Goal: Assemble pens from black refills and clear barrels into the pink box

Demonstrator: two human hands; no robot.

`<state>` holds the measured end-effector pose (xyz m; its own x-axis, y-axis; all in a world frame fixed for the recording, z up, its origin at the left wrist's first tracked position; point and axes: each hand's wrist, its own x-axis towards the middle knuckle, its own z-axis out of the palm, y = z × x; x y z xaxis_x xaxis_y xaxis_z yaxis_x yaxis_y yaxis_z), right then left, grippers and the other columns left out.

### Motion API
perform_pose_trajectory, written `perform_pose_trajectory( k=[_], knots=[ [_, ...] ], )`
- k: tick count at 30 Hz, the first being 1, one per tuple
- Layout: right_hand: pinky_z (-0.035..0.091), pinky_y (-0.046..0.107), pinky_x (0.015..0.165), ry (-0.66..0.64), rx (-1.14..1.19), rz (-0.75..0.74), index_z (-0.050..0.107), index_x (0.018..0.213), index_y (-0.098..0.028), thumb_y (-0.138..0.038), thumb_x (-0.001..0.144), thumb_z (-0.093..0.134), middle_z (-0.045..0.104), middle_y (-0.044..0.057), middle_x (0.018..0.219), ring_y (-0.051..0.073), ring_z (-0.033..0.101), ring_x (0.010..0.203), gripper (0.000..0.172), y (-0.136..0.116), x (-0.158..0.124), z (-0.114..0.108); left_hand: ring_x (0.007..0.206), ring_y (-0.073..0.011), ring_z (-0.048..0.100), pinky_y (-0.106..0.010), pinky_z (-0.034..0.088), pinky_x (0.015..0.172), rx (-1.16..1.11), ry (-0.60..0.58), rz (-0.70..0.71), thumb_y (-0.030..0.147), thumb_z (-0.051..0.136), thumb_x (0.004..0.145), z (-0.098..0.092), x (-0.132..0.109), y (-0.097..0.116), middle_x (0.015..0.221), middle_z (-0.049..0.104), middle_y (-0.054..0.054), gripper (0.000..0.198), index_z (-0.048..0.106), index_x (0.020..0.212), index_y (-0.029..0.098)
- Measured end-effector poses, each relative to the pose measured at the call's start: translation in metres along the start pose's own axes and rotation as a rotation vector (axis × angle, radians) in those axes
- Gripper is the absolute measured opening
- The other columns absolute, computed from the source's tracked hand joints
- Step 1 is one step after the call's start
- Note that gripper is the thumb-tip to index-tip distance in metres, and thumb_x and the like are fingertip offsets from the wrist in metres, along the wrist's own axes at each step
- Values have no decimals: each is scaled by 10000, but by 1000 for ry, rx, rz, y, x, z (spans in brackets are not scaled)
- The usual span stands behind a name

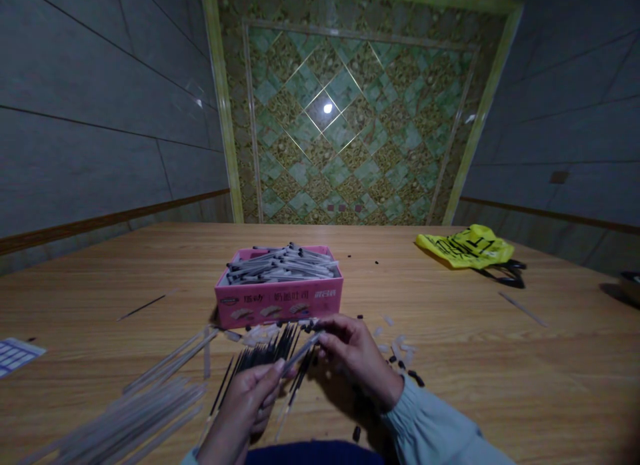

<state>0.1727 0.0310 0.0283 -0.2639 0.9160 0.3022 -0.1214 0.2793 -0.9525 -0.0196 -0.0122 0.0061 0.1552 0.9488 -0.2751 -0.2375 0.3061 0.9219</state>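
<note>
A translucent pen (300,353) slants up to the right between my hands. My left hand (253,397) is closed round its lower end, thumb on top. Thumb and fingers of my right hand (353,351) pinch its upper end; any small part there is too hidden to make out. Beneath the hands lies a row of black pen refills (265,355). Small clear caps (400,348) and black plugs (416,378) are scattered to the right of my right hand. A heap of clear pen barrels (130,415) lies left of my left hand.
Just beyond my hands stands a pink box (280,303), heaped with pens (283,265). A yellow bag (465,246) with black straps lies at the back right. One refill (143,307) and a printed card (19,355) lie left on the wooden table (475,365); a single barrel (523,309) lies right.
</note>
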Motion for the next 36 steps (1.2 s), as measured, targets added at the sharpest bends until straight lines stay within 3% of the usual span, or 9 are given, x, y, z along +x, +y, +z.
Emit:
perform_pose_trajectory(
  k=[6,10,14,17,21,24,29,32,36],
  knots=[
    [474,259,679,-110,-459,-336,720,909,-163,-283,828,636,712,67,809,174,642,745,167,-9,1,-10,340,7,64,-177,18,357,-34,-79,-94,607,693,591,-3,-1,-1,394,200,153,513,615,739,122],
    [453,235,642,-178,-572,-465,717,921,-154,-318,885,559,700,74,773,157,628,692,230,-11,0,-12,343,4,85,-182,34,364,49,-87,-32,605,667,628,-5,-1,-4,396,234,144,506,611,738,114],
    [434,227,620,-161,-611,-434,716,918,-153,-289,891,550,689,65,739,153,616,669,216,-9,-3,-8,328,-9,148,-188,76,354,184,-1,45,652,630,619,-4,1,-7,393,350,98,558,643,726,105],
    [425,232,615,-125,-596,-357,721,872,-163,-286,878,565,688,53,723,157,613,664,198,-8,-5,-6,359,-68,366,-203,248,356,369,92,210,622,600,668,-1,-1,-4,433,515,16,515,691,673,115],
    [390,210,524,-124,-422,-145,696,770,-149,-324,857,571,641,16,617,128,562,552,232,-7,-6,-4,673,-190,643,-262,478,607,620,161,438,472,574,764,2,-8,3,700,730,-52,350,744,696,174],
    [311,193,431,-137,-325,47,652,669,-132,-331,812,585,547,-20,490,91,451,421,254,-4,-6,-3,719,-186,671,-259,498,649,812,198,627,373,565,802,1,-13,5,781,750,-32,244,754,778,220],
    [237,196,393,-194,-255,238,596,570,-131,-408,758,583,494,-26,436,74,362,368,335,-4,-3,-8,632,-145,659,-231,487,586,1103,216,940,264,550,830,-3,-14,2,719,721,-8,184,733,837,244],
    [291,207,445,-224,-391,171,666,666,-121,-376,780,577,548,-5,505,96,428,436,294,-14,0,-12,650,-151,664,-235,491,578,1164,246,980,271,539,842,-3,-12,2,737,717,-15,187,724,859,247],
    [368,249,656,-295,-881,-197,737,787,-204,-231,760,646,657,34,761,170,554,757,98,-36,-3,-9,647,-163,656,-251,492,560,1226,221,936,282,512,857,1,-11,2,715,702,-16,209,720,868,267]
  ],
)
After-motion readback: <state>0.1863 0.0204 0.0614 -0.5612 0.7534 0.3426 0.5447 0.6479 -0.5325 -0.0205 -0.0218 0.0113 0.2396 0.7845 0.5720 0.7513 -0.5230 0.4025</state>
